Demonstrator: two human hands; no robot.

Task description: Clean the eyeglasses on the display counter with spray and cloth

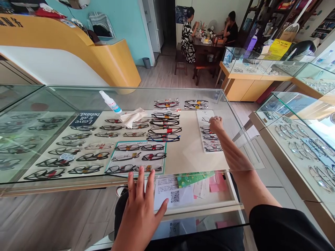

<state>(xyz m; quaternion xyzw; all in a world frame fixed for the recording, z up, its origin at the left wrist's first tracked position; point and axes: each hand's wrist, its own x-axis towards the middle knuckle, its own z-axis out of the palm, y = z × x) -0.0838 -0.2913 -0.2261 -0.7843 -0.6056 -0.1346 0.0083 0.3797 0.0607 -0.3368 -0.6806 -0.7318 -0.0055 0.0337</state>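
Observation:
My right hand (216, 124) reaches to the far right of the glass counter, its fingers curled on the end of a thin-rimmed pair of eyeglasses (205, 119); the hand hides part of them. This pair is at the top of a narrow white tray (199, 139), above several other eyeglasses (211, 143) in a column. My left hand (141, 212) is spread open, palm down, fingertips near the front edge by a teal-edged display board (113, 156) holding several eyeglasses (126, 168). Between the hands runs a stack of dark eyeglasses (164, 130).
A white spray bottle (111, 103) and a crumpled cloth (133, 118) lie on the counter. Below its front edge, an open drawer (199, 211) holds papers. More glass showcases (295, 139) stand to the right. Two people (188, 36) sit at a table behind.

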